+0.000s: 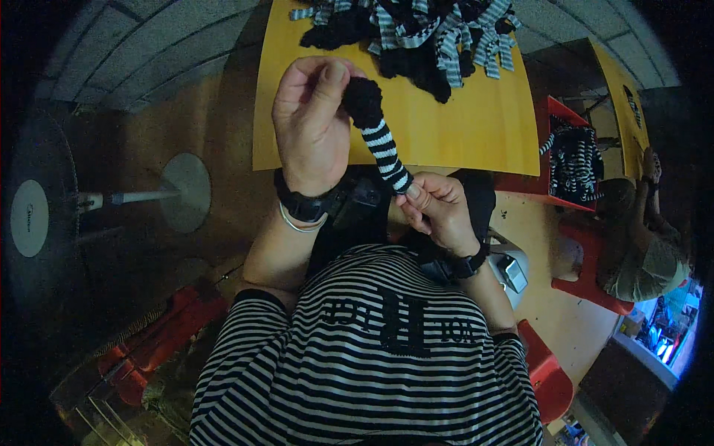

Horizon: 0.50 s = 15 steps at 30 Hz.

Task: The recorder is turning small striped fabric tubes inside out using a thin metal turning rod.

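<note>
Main risk: slip at the narrow end. The slim, tube-shaped black-and-white striped knit piece sits in a small thumb-and-finger pinch of the bare right hand; a harder pull from the bare left hand than that pinch can take would pop it free. Second: skewed bands, if the soft knit gets twisted or tugged unevenly between the two hands. Third: a drop. Right hand is on the lap side of the yellow rectangular tabletop, so a lost grip there could send the piece lapward or to the floor. Mix-ups look less likely (the tangled heap of black and grey-striped cloth is at the far edge, well apart).

Position: piece runs slantwise between the hands. Its bulky, bunched black knit end is up beside the left thumb, to the right of it; the striped part drops down and right, its tip in the right hand's pinch.

Left: thumb and fingers curled in at the black end, but contact is hidden behind the thumb, so can't tell whether they're clamped on fabric.
</note>
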### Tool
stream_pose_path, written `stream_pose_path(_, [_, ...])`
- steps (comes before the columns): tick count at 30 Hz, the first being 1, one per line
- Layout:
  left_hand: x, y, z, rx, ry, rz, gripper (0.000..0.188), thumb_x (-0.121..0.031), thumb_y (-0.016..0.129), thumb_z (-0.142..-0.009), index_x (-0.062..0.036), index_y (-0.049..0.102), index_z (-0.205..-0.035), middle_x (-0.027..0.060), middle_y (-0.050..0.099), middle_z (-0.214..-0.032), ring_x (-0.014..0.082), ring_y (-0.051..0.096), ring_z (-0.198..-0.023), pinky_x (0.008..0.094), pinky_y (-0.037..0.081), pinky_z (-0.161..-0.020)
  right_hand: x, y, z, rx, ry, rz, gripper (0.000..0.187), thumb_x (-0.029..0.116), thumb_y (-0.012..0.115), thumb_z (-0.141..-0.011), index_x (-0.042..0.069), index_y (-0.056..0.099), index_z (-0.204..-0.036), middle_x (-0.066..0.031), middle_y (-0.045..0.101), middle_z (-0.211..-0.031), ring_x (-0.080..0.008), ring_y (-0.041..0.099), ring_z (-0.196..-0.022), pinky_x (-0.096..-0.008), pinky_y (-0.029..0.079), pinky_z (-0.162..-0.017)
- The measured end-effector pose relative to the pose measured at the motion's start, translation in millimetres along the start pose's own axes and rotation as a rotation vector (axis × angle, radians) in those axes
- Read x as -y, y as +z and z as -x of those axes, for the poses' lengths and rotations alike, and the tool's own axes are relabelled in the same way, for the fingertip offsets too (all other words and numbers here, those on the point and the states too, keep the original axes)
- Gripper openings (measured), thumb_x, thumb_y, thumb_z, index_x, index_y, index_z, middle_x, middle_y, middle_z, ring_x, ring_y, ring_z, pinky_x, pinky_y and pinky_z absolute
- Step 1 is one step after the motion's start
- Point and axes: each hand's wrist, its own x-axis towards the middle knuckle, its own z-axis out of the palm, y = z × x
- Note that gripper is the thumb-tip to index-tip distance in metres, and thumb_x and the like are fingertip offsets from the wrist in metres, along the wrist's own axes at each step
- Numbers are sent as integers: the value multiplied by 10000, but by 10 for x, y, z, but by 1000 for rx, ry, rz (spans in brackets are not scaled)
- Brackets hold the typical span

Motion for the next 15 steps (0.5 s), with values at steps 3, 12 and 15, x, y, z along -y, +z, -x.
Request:
stream_pose_path(3, [6, -91, -36, -59, -44, 85, 168, -140, 553, -996, -10, 587, -1098, 104, 640, -999, 234, 622, -953, 369, 501, -876, -43, -38, 28, -10, -38, 22, 225, 173, 574, -1003, 0, 674, -901, 16, 525, -603, -38, 380, -460, -197, 272, -414])
stream_pose_path(12, [196, 142, 256, -104, -187, 106, 110, -132, 600, -977, -46, 550, -1024, 15, 593, -939, 106, 578, -875, 285, 477, -778, -93, 38, -156, -16, -105, -210, 252, 186, 550, -1015, -12, 664, -908, 3, 512, -589, -53, 378, -447, -204, 281, -411])
stream_pose_path(15, [137, -53, 106, -47, -131, 82, 141, -153, 568, -993, -70, 548, -1105, 64, 621, -1055, 182, 589, -1012, 350, 462, -898, -51, -16, -125, 49, -79, -164, 271, 207, 542, -1019, -14, 658, -914, -3, 507, -594, -61, 367, -434, -208, 273, -405])
